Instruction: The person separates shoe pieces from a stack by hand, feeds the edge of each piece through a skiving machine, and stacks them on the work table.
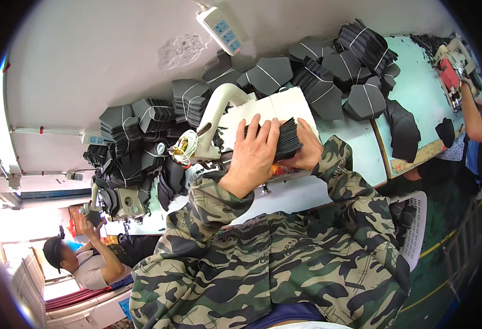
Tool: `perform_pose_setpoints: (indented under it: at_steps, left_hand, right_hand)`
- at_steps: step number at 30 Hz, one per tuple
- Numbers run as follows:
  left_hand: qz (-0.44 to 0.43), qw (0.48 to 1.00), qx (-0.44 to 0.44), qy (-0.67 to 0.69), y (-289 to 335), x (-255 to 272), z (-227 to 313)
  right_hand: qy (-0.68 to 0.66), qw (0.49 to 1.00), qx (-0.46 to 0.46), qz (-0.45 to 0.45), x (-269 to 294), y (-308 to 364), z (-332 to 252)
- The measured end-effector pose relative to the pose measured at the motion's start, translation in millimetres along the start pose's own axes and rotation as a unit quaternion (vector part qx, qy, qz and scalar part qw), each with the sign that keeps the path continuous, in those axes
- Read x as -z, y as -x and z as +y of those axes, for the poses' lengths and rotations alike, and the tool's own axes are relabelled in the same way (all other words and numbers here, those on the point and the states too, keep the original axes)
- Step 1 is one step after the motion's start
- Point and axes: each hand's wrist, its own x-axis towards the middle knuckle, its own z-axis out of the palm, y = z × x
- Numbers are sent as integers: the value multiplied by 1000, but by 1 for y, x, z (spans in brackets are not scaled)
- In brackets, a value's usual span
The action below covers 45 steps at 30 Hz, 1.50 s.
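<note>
On the far left a co-worker (82, 257) sits at another sewing machine (123, 203), well apart from us. Beside it, bundles of dark cut pieces (142, 118) lie heaped along the wall, each tied with a pale band. A white power strip with blue sockets (223, 27) hangs on the wall above them — we leave its markings unread.

At the middle of the table (356, 148), by the white sewing machine (219, 118), our left hand (254, 153) lies flat over a stack of dark fabric pieces (287, 137), fingers (263, 129) spread and pressing on top. Our right hand (307, 153) curls around the stack's near right edge, thumb side under it, so the stack is clasped between both hands.

We judge the stack light, soft and floppy — the layers fan at the edges and would slide apart if pinched at one corner. Holding it flat, palm above and fingers below near the middle, looks safest.

Further right more banded bundles (329, 77) crowd the far side, and loose dark pieces (403, 129) rest on the green table (422, 88), where another person's arm (471, 115) is at work.
</note>
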Motion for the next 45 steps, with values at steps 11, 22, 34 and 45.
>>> perform_pose_setpoints:
  at_steps: [11,22,34,45]
  left_hand:
    - [48,974,63,210,12,-16,-21]
    - [81,964,27,251,40,-23,-20]
    - [-140,700,127,689,160,-63,-122]
    - [-208,806,168,529,152,-92,-161]
  right_hand:
    - [-3,998,-55,-32,66,-14,-50]
    - [363,904,43,-223,38,-24,-74]
    - [-451,759,-458,-100,-128,73,-170]
    - [-593,658,-444,-138,-179,48,-155]
